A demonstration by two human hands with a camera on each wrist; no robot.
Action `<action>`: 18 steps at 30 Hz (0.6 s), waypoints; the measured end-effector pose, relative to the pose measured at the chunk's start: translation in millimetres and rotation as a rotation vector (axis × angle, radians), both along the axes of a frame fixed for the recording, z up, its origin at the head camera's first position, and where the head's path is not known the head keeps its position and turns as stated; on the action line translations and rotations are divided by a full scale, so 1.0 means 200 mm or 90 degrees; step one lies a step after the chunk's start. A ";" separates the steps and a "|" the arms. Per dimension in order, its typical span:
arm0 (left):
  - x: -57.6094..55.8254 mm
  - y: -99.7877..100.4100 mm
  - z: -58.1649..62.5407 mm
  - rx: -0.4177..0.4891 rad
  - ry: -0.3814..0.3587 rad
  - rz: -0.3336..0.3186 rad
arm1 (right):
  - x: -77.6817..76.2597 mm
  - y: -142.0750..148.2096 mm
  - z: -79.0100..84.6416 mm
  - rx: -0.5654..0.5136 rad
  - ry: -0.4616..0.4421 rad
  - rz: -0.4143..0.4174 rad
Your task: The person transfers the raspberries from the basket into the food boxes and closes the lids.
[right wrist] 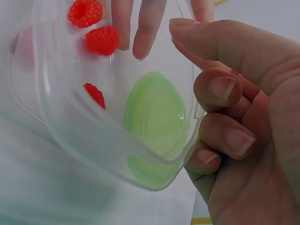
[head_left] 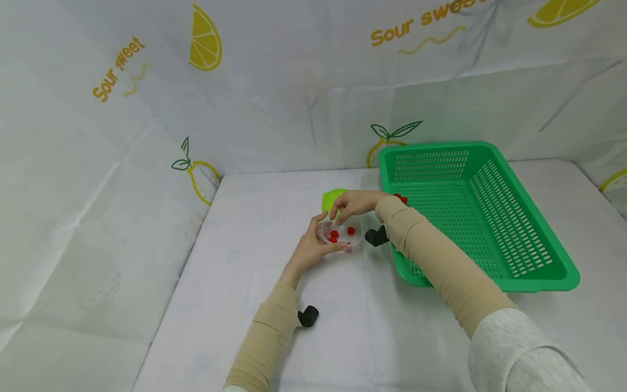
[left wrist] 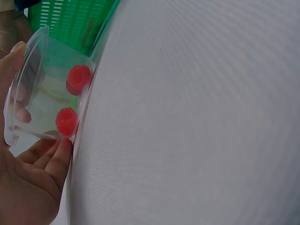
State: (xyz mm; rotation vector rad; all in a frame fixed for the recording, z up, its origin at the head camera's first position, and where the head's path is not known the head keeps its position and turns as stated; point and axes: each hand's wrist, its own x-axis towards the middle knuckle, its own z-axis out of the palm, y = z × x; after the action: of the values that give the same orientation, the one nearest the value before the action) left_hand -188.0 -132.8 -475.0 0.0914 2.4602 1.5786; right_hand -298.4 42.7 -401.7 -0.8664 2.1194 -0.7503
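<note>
My left hand (head_left: 311, 248) grips a small clear plastic container (head_left: 361, 233), thumb on the near side and fingers round the left side. Several red raspberries (head_left: 351, 231) lie in it; the right wrist view shows three, a raspberry (right wrist: 85, 13) at the top among them. Over the container's far rim is my right hand (head_left: 356, 203), palm down, its fingers pointing down. In the right wrist view its thumb and loosely bent fingers are beside the rim, with nothing seen between them. A yellow-green lid (head_left: 331, 198) lies just behind the container, partly hidden by the right hand.
A large green plastic basket (head_left: 539, 286) stands to the right, under my right forearm. Something red (head_left: 401, 198) shows at its left side, partly hidden by that forearm. White cloth covers the table (head_left: 235, 250) and the wall behind.
</note>
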 end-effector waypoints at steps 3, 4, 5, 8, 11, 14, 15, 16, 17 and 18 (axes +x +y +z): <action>0.00 0.00 0.00 0.003 0.000 -0.002 | 0.00 0.00 0.00 0.000 0.001 0.001; 0.00 0.00 0.00 0.004 -0.001 -0.003 | 0.00 0.00 0.00 0.000 0.002 0.001; 0.00 0.00 0.00 0.005 -0.003 -0.004 | 0.00 0.00 0.00 0.000 0.002 0.000; 0.00 0.00 0.01 0.003 -0.005 -0.005 | 0.00 0.00 0.01 0.002 0.000 0.003; 0.00 0.00 0.02 -0.007 -0.007 -0.002 | 0.00 0.00 0.01 0.010 -0.008 0.001; 0.00 0.00 0.03 -0.018 -0.011 0.000 | 0.01 0.00 0.02 0.019 -0.014 0.001; 0.00 0.00 0.03 -0.019 -0.014 -0.001 | 0.01 0.00 0.02 0.022 -0.014 0.002; 0.00 0.00 0.03 -0.019 -0.017 -0.002 | 0.01 0.00 0.02 0.026 -0.014 0.001; 0.00 0.00 0.03 -0.018 -0.019 -0.003 | 0.01 0.00 0.02 0.030 -0.010 0.004; 0.00 0.00 0.03 -0.018 -0.019 -0.005 | 0.01 0.00 0.02 0.036 -0.006 0.006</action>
State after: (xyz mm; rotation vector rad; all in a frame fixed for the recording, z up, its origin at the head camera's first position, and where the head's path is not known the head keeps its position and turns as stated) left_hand -188.3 -132.6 -469.0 0.0714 2.4554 1.5304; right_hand -296.4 42.8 -397.5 -0.8400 2.1165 -0.6855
